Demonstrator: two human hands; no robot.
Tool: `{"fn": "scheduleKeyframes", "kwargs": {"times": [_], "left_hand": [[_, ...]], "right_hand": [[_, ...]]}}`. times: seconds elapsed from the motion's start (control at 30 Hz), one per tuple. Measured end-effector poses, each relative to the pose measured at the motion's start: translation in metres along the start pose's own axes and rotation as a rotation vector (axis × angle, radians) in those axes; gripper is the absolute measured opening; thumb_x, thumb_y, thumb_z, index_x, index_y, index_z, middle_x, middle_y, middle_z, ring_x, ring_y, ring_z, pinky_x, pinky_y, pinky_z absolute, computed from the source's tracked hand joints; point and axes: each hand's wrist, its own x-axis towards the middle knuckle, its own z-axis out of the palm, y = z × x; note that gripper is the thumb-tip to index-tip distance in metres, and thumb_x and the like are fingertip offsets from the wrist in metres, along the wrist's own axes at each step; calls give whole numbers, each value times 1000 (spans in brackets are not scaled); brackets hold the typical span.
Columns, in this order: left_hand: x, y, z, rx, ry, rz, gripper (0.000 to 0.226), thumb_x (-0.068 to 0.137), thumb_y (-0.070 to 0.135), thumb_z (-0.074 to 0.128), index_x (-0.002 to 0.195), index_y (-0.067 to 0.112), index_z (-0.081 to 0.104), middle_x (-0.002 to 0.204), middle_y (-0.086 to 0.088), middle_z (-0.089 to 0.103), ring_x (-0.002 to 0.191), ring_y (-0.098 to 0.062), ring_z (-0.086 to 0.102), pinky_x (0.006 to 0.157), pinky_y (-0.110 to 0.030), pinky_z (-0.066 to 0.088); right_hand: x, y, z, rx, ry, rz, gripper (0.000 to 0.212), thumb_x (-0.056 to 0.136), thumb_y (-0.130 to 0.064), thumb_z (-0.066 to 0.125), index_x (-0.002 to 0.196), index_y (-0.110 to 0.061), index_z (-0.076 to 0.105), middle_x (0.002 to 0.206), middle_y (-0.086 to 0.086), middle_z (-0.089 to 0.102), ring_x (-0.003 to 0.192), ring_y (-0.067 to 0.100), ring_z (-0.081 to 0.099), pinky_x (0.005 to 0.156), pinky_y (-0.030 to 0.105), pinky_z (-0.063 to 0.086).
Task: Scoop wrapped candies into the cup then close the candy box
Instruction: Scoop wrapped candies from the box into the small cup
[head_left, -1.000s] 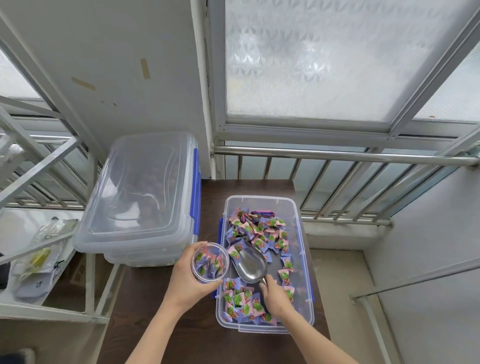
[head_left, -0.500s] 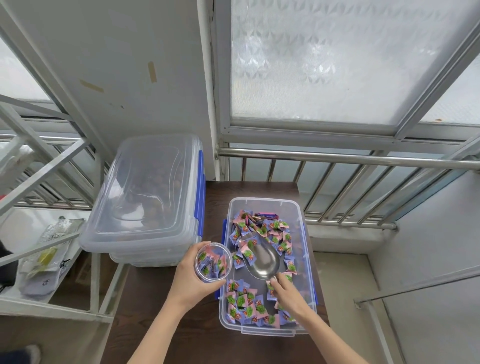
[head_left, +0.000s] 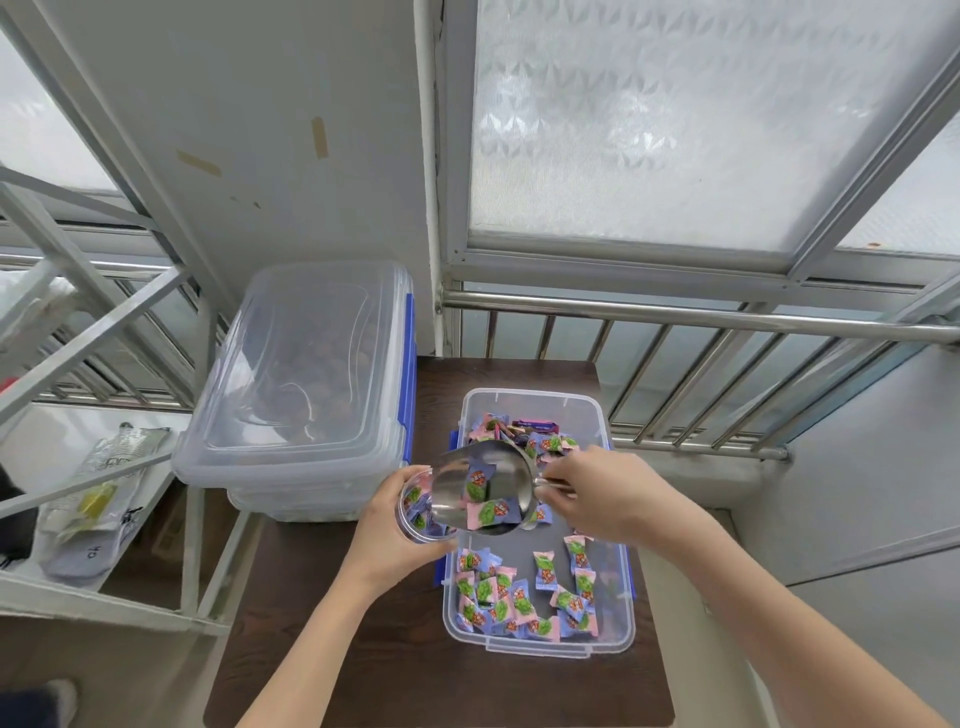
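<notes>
An open clear candy box (head_left: 615, 639) with blue latches sits on the dark table, holding several pink-and-blue wrapped candies (head_left: 519, 597). My left hand (head_left: 384, 535) grips a small clear cup (head_left: 415, 512) at the box's left edge; candies show inside it. My right hand (head_left: 608, 493) holds a metal scoop (head_left: 483, 488) by its handle, raised and tilted with its mouth over the cup. A few candies lie in the scoop.
A larger closed clear box (head_left: 301, 379) with a blue latch stands on the left, partly off the dark table (head_left: 363, 665). A metal railing (head_left: 701, 317) and frosted window are behind. A white shelf (head_left: 78, 499) with bags is at far left.
My right hand lifted the scoop out of the candy box with a few candies and swung it left over the cup. The left hand kept the cup in place.
</notes>
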Motion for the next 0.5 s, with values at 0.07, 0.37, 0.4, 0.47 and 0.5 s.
{"fn": "scheduleKeyframes", "kwargs": {"times": [0.07, 0.37, 0.4, 0.47, 0.5], "left_hand": [[-1, 0, -1, -6, 3, -1, 80, 55, 25, 93, 121, 34, 50, 116, 11, 62, 107, -8, 62, 84, -16, 55], [0, -7, -1, -41, 5, 10, 76, 55, 17, 92, 118, 31, 52, 114, 9, 63, 106, -4, 62, 81, -10, 53], [0, -7, 0, -41, 3, 11, 76, 55, 18, 92, 118, 31, 52, 114, 9, 63, 106, -2, 61, 81, -9, 53], [0, -8, 0, -45, 2, 15, 76, 56, 20, 92, 120, 28, 52, 115, 8, 63, 107, -3, 62, 83, -12, 55], [0, -9, 0, -48, 4, 18, 76, 56, 21, 92, 120, 27, 52, 115, 8, 63, 108, -5, 62, 85, -16, 56]], "right_hand": [[8, -16, -10, -94, 4, -13, 31, 94, -35, 43, 73, -14, 50, 69, 5, 54, 61, 28, 50, 54, 30, 38], [13, -35, -30, -290, 24, 12, 23, 85, -23, 55, 68, -16, 41, 58, -1, 36, 47, 16, 32, 44, 25, 19], [11, -34, -32, -287, 27, 17, 28, 85, -24, 54, 64, -16, 37, 59, -1, 35, 47, 17, 32, 45, 26, 19], [5, -29, -37, -273, 32, 28, 34, 88, -29, 50, 60, -17, 33, 59, -2, 34, 50, 21, 35, 46, 26, 20], [2, -26, -39, -260, 40, 31, 32, 89, -31, 48, 62, -17, 36, 59, -2, 35, 52, 23, 37, 47, 27, 21]]}}
